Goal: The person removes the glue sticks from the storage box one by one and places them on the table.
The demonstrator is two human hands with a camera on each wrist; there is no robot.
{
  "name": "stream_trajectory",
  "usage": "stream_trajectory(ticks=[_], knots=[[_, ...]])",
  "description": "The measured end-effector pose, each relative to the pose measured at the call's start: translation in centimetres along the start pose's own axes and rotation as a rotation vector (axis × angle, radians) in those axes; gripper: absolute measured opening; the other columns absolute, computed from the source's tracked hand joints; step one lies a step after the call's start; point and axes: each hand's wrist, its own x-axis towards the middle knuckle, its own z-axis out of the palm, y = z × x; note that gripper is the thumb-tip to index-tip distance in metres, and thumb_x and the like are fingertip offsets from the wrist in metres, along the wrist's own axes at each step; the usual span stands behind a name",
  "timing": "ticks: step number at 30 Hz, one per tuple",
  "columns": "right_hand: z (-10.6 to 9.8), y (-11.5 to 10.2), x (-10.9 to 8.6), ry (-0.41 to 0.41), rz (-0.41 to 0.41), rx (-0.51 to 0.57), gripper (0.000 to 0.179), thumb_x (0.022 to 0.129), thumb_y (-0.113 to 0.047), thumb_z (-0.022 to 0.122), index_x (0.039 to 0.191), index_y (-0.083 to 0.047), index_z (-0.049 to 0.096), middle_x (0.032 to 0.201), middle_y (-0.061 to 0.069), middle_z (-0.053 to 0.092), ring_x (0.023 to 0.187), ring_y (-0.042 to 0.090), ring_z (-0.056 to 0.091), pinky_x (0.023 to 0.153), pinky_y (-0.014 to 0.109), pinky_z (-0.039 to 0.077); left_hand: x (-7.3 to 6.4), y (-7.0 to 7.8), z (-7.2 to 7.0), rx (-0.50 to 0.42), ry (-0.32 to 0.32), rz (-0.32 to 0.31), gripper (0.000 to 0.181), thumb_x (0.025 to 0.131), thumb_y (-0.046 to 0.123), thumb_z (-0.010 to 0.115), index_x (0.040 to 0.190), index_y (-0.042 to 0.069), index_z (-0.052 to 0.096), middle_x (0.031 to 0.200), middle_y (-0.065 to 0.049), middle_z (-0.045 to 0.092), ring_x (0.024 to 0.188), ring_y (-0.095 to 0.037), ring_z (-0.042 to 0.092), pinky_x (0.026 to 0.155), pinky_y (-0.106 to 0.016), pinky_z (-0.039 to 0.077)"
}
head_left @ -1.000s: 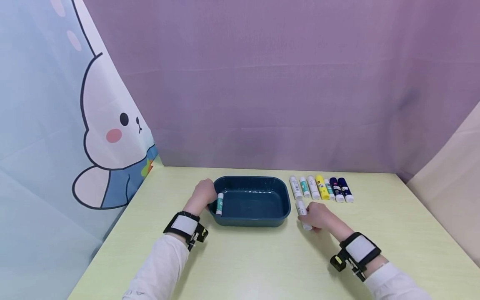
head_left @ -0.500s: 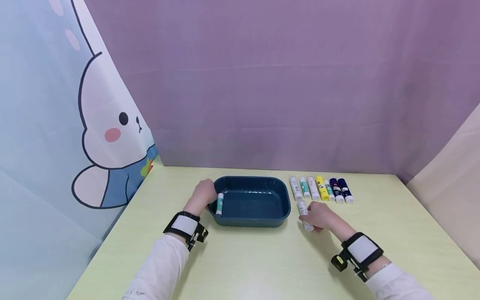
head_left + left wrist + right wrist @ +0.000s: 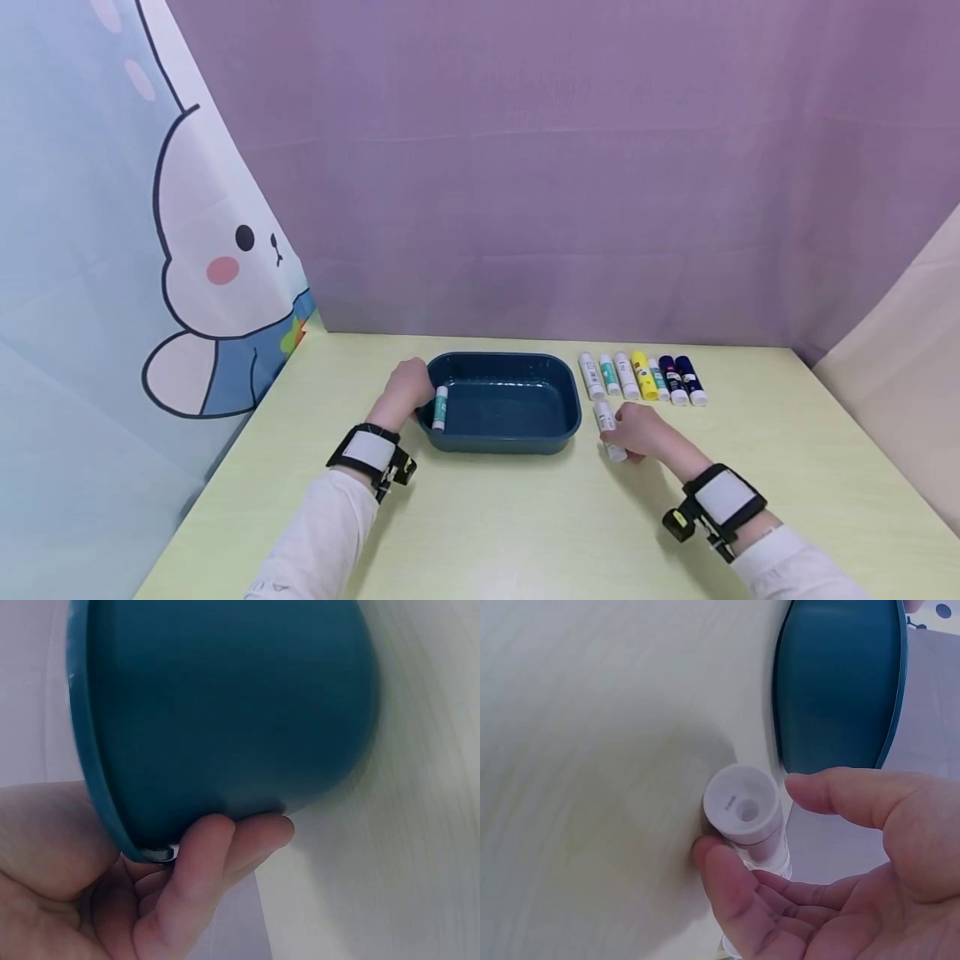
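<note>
A dark teal plastic basin stands on the table. At its left end my left hand grips the rim; in the left wrist view, fingertips press the outer wall while the thumb's end is hidden behind the rim. Inside the basin, near that end, lies a small green-and-white glue stick. To the right of the basin, my right hand holds a white glue stick between thumb and fingers. This stick lies low at the table, its round end facing the right wrist camera.
Behind the right hand, several glue sticks lie side by side: white, green-and-white, yellow and dark blue. A purple cloth hangs along the table's back edge. A printed blue cloth hangs at the left.
My right hand and the white glue stick have shifted very slightly to the right. The left hand, the basin and the stick inside it stay in place.
</note>
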Motion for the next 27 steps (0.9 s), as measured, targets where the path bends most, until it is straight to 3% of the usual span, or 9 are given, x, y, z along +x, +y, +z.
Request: stream_trajectory(ticks=[14, 27], knots=[[0.1, 0.3, 0.4, -0.006, 0.011, -0.025, 0.038, 0.088, -0.017, 0.062, 0.111, 0.012, 0.054, 0.080, 0.012, 0.057, 0.059, 0.017, 0.059, 0.050, 0.024, 0.053, 0.1, -0.1, 0.1, 0.010, 0.005, 0.003, 0.022, 0.088, -0.002, 0.052, 0.106, -0.013, 0.058, 0.104, -0.032, 0.063, 0.039, -0.019, 0.060, 0.035, -0.024, 0.050], [0.5, 0.5, 1.1, 0.006, -0.008, 0.001, 0.032, 0.088, -0.016, 0.062, 0.105, 0.010, 0.055, 0.080, 0.012, 0.058, 0.060, 0.016, 0.059, 0.050, 0.023, 0.054, 0.2, -0.2, 0.2, 0.006, 0.012, -0.003, 0.023, 0.089, 0.000, 0.053, 0.107, -0.013, 0.057, 0.103, -0.032, 0.063, 0.039, -0.020, 0.060, 0.035, -0.024, 0.050]])
